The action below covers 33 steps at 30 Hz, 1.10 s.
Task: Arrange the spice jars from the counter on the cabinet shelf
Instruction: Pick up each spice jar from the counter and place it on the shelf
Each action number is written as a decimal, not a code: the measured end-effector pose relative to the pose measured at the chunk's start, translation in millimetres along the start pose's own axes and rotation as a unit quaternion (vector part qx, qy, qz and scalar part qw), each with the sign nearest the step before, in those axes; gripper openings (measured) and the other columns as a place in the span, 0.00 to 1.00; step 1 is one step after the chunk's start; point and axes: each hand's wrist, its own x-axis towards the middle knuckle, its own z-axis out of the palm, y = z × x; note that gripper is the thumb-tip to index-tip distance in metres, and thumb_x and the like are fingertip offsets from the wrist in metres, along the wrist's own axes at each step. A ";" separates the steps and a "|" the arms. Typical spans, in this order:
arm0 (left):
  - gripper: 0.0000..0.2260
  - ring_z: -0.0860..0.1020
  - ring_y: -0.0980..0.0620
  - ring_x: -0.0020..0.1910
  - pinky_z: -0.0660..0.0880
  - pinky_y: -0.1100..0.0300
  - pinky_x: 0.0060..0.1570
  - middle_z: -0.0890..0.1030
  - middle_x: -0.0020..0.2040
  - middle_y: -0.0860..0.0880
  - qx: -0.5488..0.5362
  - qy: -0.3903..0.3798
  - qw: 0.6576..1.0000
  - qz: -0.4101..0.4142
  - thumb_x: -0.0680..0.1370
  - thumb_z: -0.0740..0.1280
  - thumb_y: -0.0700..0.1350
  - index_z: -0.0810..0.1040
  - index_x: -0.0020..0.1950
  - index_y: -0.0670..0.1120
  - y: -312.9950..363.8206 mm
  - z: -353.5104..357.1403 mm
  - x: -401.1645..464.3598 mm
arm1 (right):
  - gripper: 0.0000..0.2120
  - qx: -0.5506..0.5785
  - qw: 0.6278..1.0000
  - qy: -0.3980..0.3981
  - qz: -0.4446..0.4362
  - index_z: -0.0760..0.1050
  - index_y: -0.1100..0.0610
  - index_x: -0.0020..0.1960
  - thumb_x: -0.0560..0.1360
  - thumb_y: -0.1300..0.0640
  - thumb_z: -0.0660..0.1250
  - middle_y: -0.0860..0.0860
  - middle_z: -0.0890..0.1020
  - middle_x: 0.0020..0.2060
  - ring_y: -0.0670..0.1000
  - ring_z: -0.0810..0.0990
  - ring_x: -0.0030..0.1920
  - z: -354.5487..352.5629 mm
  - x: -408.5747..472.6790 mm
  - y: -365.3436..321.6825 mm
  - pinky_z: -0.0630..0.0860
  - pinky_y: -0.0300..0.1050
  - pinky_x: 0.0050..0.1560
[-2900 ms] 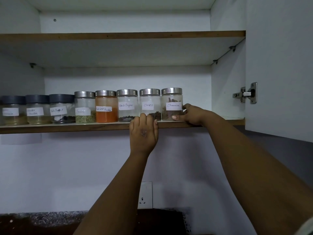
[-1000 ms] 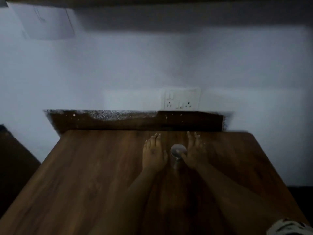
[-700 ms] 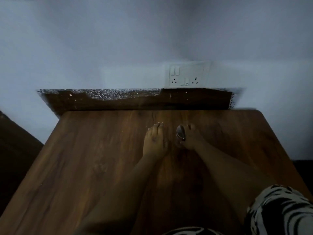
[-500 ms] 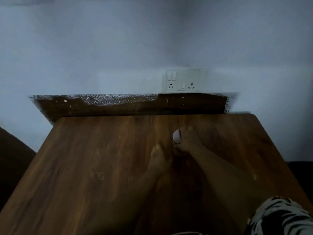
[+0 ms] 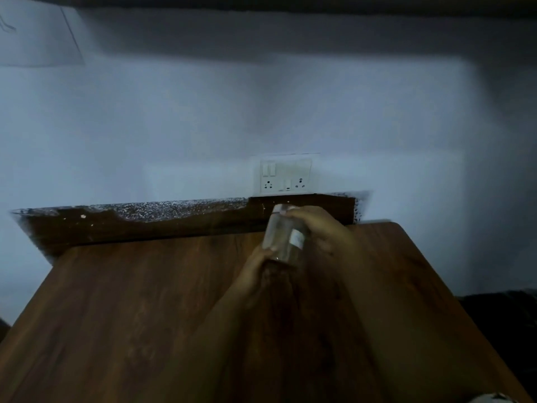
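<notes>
A clear glass spice jar [image 5: 284, 234] with a silvery lid and a small white label is held tilted above the brown wooden counter [image 5: 139, 315]. My right hand [image 5: 322, 228] wraps around its right side and top. Fingers of my left hand [image 5: 255, 274] touch the jar's bottom from below left. The picture is dim and blurred, so the jar's contents cannot be made out. The cabinet shelf is out of view; only a dark cabinet underside [image 5: 290, 2] runs along the top edge.
A white wall rises behind the counter, with a switch and socket plate [image 5: 285, 176] just above a dark speckled backsplash strip [image 5: 162, 219]. The counter ends at the right near a dark area [image 5: 502, 315].
My hands left the shelf of jars and came down to the counter. My right hand took a jar there and lifted it, tilted; my left hand came up under its base.
</notes>
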 end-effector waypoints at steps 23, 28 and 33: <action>0.36 0.77 0.44 0.63 0.79 0.50 0.53 0.76 0.65 0.47 -0.005 -0.071 0.992 0.105 0.64 0.76 0.51 0.68 0.70 0.61 68.9 38.5 -28.4 | 0.21 0.169 0.977 -0.044 -0.123 0.75 0.54 0.66 0.76 0.47 0.67 0.54 0.81 0.59 0.55 0.80 0.57 -10.6 -59.1 -41.5 0.76 0.54 0.59; 0.41 0.78 0.46 0.62 0.78 0.46 0.58 0.76 0.67 0.47 -0.028 -0.041 0.988 0.147 0.64 0.76 0.51 0.63 0.75 0.60 79.0 40.6 -29.5 | 0.33 0.115 0.977 -0.142 -0.113 0.69 0.43 0.71 0.69 0.55 0.75 0.56 0.80 0.62 0.57 0.80 0.61 -30.2 -70.9 -33.9 0.76 0.55 0.61; 0.39 0.76 0.44 0.65 0.73 0.42 0.65 0.74 0.69 0.45 -0.012 -0.068 0.983 0.168 0.67 0.73 0.49 0.61 0.75 0.61 82.1 43.4 -34.8 | 0.39 0.103 0.973 -0.155 -0.136 0.67 0.43 0.72 0.66 0.64 0.76 0.61 0.76 0.64 0.60 0.78 0.63 -24.5 -79.0 -35.6 0.76 0.57 0.62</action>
